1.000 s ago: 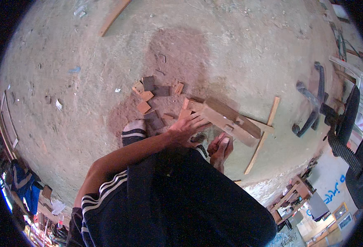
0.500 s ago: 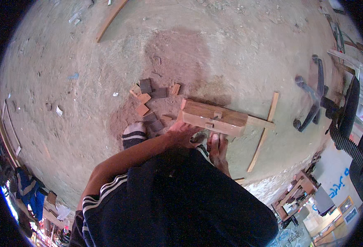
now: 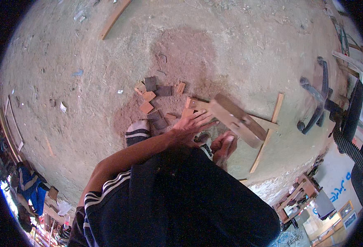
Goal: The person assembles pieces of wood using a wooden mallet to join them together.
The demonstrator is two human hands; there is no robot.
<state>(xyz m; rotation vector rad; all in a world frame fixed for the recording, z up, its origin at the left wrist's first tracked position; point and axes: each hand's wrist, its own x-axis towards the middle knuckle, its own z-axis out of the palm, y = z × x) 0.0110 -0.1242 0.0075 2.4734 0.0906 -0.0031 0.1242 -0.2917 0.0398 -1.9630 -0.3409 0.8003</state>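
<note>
Head view, nearest the camera: dark trousers [image 3: 181, 197] with white side stripes fill the lower middle, and a foot in a striped sock [image 3: 138, 132] rests on the floor to the left of the hands. The left hand [image 3: 188, 127] reaches across, palm down, its fingers straight and laid on a light wooden strip [image 3: 198, 106]; the thumb is not clearly shown, so whether it closes on the wood cannot be told. The right hand [image 3: 224, 145] is curled tight, its fingers holding the handle of a wooden mallet [image 3: 238, 121]. The handle is mostly covered by the hand. The mallet's block-shaped head is blurred and tilted, and stands just right of the left fingertips; contact between head and wood cannot be determined.

The wooden strip shows on both sides of the mallet head, its middle hidden, and its right end meets a narrow crosspiece [image 3: 259, 154]. Left of the strip, small wooden blocks [image 3: 146, 107], some dark and some light, lie loosely grouped on dusty floor [image 3: 86, 136].

Farther off, a black wheeled chair base [image 3: 323, 96] lies to the right, and a long wooden stick [image 3: 116, 18] lies at upper left.
</note>
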